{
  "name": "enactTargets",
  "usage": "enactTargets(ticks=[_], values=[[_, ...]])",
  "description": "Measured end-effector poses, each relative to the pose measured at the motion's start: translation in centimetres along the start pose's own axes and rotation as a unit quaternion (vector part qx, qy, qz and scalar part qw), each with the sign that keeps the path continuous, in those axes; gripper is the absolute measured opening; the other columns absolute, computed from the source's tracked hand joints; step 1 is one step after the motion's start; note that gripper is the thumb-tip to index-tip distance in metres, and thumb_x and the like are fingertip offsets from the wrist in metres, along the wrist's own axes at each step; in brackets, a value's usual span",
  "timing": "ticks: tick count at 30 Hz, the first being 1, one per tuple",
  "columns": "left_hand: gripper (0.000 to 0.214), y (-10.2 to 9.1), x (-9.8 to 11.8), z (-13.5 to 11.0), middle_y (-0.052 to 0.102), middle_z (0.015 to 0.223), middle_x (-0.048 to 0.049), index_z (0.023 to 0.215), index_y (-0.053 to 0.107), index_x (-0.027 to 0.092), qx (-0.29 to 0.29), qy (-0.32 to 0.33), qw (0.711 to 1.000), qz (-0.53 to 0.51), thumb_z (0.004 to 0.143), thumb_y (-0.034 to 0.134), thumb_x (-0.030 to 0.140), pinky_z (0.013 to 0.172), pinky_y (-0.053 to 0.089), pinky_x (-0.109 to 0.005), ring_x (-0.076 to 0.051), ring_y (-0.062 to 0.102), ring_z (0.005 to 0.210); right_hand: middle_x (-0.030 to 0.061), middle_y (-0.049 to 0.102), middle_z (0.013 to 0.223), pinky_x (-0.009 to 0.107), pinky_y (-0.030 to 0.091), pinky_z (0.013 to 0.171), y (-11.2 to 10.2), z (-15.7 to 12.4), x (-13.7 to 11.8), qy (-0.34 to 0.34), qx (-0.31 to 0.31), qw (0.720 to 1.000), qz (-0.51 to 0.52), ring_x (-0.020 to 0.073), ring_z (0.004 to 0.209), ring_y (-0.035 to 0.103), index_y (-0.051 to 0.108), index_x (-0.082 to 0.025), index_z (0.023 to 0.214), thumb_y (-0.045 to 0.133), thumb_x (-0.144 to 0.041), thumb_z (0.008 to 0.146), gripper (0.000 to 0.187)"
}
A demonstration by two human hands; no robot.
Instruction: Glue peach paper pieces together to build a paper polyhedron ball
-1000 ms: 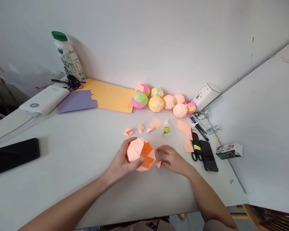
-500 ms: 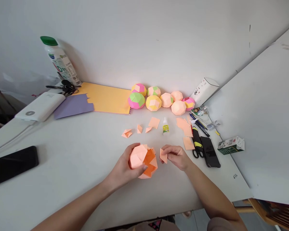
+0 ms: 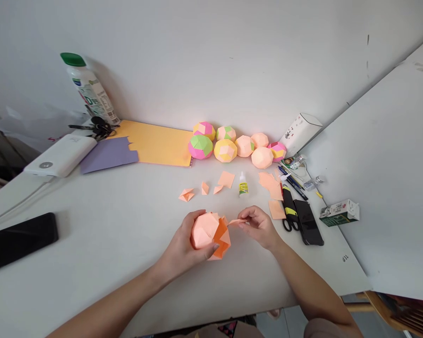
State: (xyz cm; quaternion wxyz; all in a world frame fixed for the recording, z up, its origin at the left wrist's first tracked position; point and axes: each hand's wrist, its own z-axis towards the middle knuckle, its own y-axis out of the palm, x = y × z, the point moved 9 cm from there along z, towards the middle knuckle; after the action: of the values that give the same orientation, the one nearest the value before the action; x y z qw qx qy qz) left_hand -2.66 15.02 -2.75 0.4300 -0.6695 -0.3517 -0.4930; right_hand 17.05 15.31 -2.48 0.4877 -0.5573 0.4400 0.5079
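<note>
My left hand (image 3: 185,244) is wrapped round a peach paper ball (image 3: 203,230), whose jagged open side faces right and shows a deeper orange inside. Between thumb and fingers, my right hand (image 3: 262,228) pinches a small folded peach paper piece (image 3: 237,222), seen nearly edge-on. Its tip is at the rim of the ball's opening; whether they touch I cannot tell. Beyond my hands lie several folded peach pieces, among them a larger one (image 3: 186,195) and a small one (image 3: 205,188), plus a flat peach square (image 3: 226,179). A small glue bottle (image 3: 243,184) stands near them.
Several finished paper balls (image 3: 225,150) line the wall. Peach scraps (image 3: 270,184), scissors (image 3: 290,220), a cutter (image 3: 289,202), pens (image 3: 296,184) and a phone (image 3: 308,222) lie right. Yellow card (image 3: 162,143), purple paper (image 3: 109,156), a power bank (image 3: 60,155) and another phone (image 3: 21,241) lie left.
My right hand has turned the folded paper piece from face-on to nearly edge-on and brought its tip left to the ball's rim. My left hand keeps its hold on the ball.
</note>
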Motion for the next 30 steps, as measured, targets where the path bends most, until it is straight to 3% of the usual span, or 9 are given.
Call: enactTargets(ticks=[3,14,19,23,27,30], values=[[0.065,-0.1,0.3,0.0,0.050,0.128,-0.0121,0.127,0.035,0.022,0.011,0.017,1.000,0.022,0.073,0.067,0.037,0.095,0.049,-0.047,-0.028,0.054,0.115,0.0018,0.056,0.087,0.035,0.050,0.083,0.1,-0.2,-1.1,-0.052,0.004,0.998,-0.038,0.0151,0.084,0.057,0.056,-0.023,0.088,0.065,-0.028,0.084,0.012],[0.071,0.1,1.1,-0.5,0.048,0.129,-0.0124,0.127,0.034,0.023,0.019,0.063,0.992,0.110,0.069,0.069,0.041,0.092,0.050,-0.047,-0.031,0.055,0.114,0.0042,0.061,0.079,0.037,0.053,0.068,1.1,-1.3,-5.5,-0.176,0.018,0.976,-0.126,0.0187,0.075,0.060,0.057,-0.024,0.090,0.055,-0.022,0.089,0.003],[0.073,0.7,1.4,-1.0,0.045,0.130,-0.0141,0.129,0.031,0.023,0.012,0.076,0.987,0.142,0.068,0.069,0.040,0.083,0.054,-0.045,-0.031,0.058,0.109,0.0070,0.066,0.088,0.042,0.056,0.071,3.7,-3.9,-10.9,-0.348,-0.011,0.916,-0.201,0.0219,0.085,0.064,0.057,-0.026,0.106,0.050,0.000,0.084,0.034],[0.077,1.1,1.7,-1.4,0.044,0.132,-0.0159,0.128,0.030,0.022,0.009,0.106,0.981,0.164,0.066,0.071,0.041,0.083,0.054,-0.046,-0.032,0.059,0.107,0.0100,0.067,0.092,0.042,0.058,0.071,6.4,-5.7,-13.0,-0.443,-0.049,0.845,-0.295,0.0244,0.095,0.065,0.054,-0.023,0.120,0.050,0.005,0.081,0.047],[0.075,1.1,2.3,-1.7,0.046,0.128,-0.0163,0.128,0.030,0.020,0.008,0.132,0.975,0.181,0.067,0.069,0.039,0.079,0.055,-0.046,-0.033,0.061,0.104,0.0113,0.069,0.087,0.038,0.055,0.067,8.3,-6.5,-12.8,-0.487,-0.086,0.790,-0.362,0.0261,0.096,0.064,0.053,-0.016,0.123,0.056,0.003,0.080,0.047],[0.075,1.1,2.3,-1.7,0.046,0.129,-0.0161,0.129,0.031,0.020,-0.001,0.121,0.975,0.185,0.067,0.068,0.041,0.080,0.054,-0.046,-0.034,0.060,0.106,0.0093,0.071,0.091,0.037,0.054,0.065,8.8,-6.1,-12.4,-0.469,-0.097,0.787,-0.389,0.0240,0.093,0.064,0.055,-0.020,0.121,0.055,0.000,0.083,0.043]])
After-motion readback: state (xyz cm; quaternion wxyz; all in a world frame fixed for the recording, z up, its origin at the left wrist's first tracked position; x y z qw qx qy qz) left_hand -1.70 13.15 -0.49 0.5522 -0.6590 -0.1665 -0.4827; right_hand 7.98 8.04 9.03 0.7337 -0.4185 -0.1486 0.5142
